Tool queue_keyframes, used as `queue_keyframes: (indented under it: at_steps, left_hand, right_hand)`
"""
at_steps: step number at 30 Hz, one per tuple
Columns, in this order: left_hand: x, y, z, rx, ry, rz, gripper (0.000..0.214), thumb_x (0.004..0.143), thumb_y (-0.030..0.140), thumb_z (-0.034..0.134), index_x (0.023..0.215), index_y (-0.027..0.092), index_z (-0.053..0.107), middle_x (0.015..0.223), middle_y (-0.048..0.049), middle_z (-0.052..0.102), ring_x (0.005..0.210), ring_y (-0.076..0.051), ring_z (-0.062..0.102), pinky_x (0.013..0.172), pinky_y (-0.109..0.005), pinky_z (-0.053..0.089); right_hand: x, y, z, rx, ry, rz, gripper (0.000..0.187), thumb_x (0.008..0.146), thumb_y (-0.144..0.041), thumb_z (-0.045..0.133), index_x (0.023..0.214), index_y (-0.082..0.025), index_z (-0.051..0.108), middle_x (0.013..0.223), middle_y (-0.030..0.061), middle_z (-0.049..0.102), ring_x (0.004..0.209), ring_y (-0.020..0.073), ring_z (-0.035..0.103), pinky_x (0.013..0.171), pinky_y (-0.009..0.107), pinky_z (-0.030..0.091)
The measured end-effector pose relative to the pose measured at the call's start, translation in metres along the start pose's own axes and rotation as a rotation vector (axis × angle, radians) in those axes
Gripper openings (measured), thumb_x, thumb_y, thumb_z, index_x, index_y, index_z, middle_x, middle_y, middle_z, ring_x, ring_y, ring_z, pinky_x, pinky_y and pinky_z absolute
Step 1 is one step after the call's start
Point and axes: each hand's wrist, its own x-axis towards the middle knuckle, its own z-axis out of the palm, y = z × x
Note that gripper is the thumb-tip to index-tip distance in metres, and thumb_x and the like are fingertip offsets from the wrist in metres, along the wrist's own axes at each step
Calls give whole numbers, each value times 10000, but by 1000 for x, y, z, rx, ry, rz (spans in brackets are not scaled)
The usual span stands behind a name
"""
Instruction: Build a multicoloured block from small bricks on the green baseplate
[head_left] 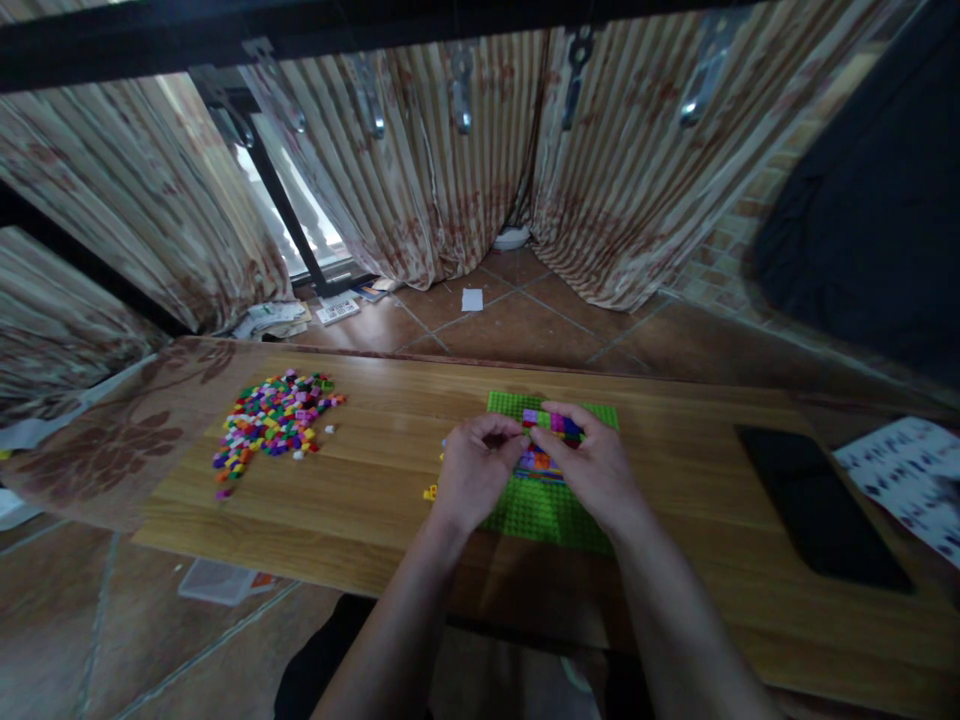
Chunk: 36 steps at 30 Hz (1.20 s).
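A green studded baseplate (551,515) lies on the wooden table in front of me, with a block of multicoloured toy bricks (541,460) built up on its middle. My left hand (478,468) reaches over the plate's left side, its thumb and index finger pinched together at the bricks. From the right, my right hand (596,460) meets it there, thumb and fingers curled in over the block. The fingertips of both hands nearly touch. Whatever is between them is too small and too covered to tell. A few yellow bricks (430,493) lie beside my left wrist.
A heap of loose multicoloured bricks (274,415) is spread over the table's left part. On the right lie a black tablet-like slab (821,505) and a printed sheet (907,480). Under the table's front edge, a clear plastic box (217,582) sits on the tiled floor. Striped curtains (435,170) hang behind.
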Motion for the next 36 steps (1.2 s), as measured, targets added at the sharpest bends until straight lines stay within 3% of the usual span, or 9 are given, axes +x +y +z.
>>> queue_keyframes:
  at_steps: [14, 22, 28, 36]
  left_hand:
    - [1, -10, 0, -16, 3, -30, 96, 738, 242, 666, 708, 150, 670, 650, 7, 628, 598, -106, 545, 588, -224, 443]
    - [1, -4, -6, 24, 13, -35, 171, 775, 301, 633, 700, 149, 655, 632, 16, 592, 595, -103, 512, 574, -216, 408]
    - [4, -3, -34, 107, 117, -11, 194, 802, 297, 569, 672, 159, 609, 586, 35, 540, 562, -96, 482, 537, -201, 370]
    - [2, -10, -85, 742, 83, -103, 201, 786, 215, 540, 829, 174, 731, 767, -68, 740, 719, -193, 656, 649, -266, 442]
  right_hand:
    - [-1, -6, 3, -60, 27, -18, 385, 738, -389, 676, 1074, -201, 688, 1046, 88, 703, 969, 262, 651, 898, 469, 504]
    - [-3, -8, -1, 82, 33, 45, 422, 755, -479, 665, 1063, -192, 697, 1047, 91, 716, 946, 250, 663, 861, 436, 520]
    - [4, -6, -6, 269, 210, 88, 362, 752, -480, 668, 948, -178, 710, 999, 93, 737, 940, 233, 672, 881, 414, 514]
    - [5, -1, -10, 272, 257, 72, 368, 759, -506, 674, 923, -180, 722, 963, 91, 749, 918, 243, 679, 881, 439, 518]
